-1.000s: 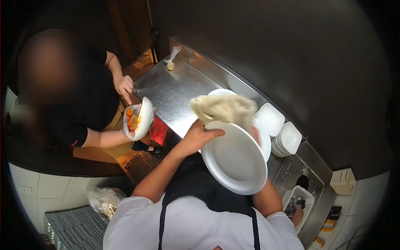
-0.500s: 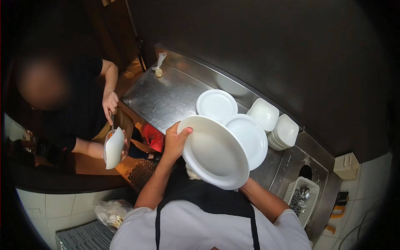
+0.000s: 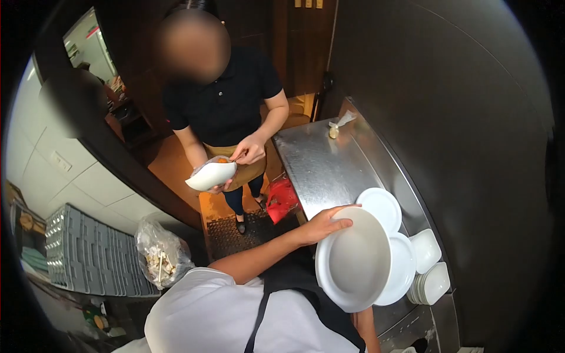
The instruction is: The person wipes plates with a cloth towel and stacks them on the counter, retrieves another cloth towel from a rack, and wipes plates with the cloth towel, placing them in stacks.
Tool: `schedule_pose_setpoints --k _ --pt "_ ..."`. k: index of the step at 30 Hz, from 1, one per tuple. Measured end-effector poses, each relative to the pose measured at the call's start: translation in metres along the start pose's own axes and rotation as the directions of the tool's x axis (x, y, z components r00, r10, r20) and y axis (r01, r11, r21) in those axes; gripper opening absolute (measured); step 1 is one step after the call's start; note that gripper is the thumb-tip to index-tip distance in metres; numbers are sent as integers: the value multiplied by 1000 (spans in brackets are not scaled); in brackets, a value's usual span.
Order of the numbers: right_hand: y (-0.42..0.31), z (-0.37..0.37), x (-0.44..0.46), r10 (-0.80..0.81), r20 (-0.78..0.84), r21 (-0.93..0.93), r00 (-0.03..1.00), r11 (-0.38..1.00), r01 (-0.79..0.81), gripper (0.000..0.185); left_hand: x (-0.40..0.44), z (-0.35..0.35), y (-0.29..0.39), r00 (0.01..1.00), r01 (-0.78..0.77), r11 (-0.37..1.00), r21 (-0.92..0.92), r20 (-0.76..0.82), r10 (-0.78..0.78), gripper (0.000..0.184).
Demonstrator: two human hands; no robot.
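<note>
Large white plate (image 3: 358, 262) tilted before the person, by the desk's (image 3: 323, 160) near edge. Hands: left hand (image 3: 326, 225) closed on its rim, thumb over the inner face; right hand hidden, grip cannot be told. Beyond, flat round plates (image 3: 380, 209), then square bowls (image 3: 436, 284). Farther, co-worker's hands (image 3: 252, 150) at a curved bowl (image 3: 212, 177).

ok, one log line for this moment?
left hand: holds large plate by rim | right hand: hidden | steel counter: other plates, stacked dishes | co-worker: holds white bowl
</note>
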State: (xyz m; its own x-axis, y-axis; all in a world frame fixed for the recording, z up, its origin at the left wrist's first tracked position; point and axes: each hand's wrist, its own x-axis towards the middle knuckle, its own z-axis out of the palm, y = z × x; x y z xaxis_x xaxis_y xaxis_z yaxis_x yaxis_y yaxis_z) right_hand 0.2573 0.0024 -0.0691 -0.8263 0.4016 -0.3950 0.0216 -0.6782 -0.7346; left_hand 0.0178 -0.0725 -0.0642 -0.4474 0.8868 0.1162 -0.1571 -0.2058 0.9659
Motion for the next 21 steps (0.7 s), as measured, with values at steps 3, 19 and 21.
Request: schedule_pose_setpoints --k 3,19,21 --pt "-8 -14 -10 -83 -105 -113 991 991 71 62 -3 -21 -14 971 158 986 -55 -171 -165 37" --pt "-65 -72 -12 -708 -216 -967 672 249 -48 54 160 -100 -188 714 190 980 66 -694 -92 34" --pt "-46 -66 4 -720 -12 -991 693 -85 -105 55 170 -76 -200 690 276 960 55 -706 -158 34"
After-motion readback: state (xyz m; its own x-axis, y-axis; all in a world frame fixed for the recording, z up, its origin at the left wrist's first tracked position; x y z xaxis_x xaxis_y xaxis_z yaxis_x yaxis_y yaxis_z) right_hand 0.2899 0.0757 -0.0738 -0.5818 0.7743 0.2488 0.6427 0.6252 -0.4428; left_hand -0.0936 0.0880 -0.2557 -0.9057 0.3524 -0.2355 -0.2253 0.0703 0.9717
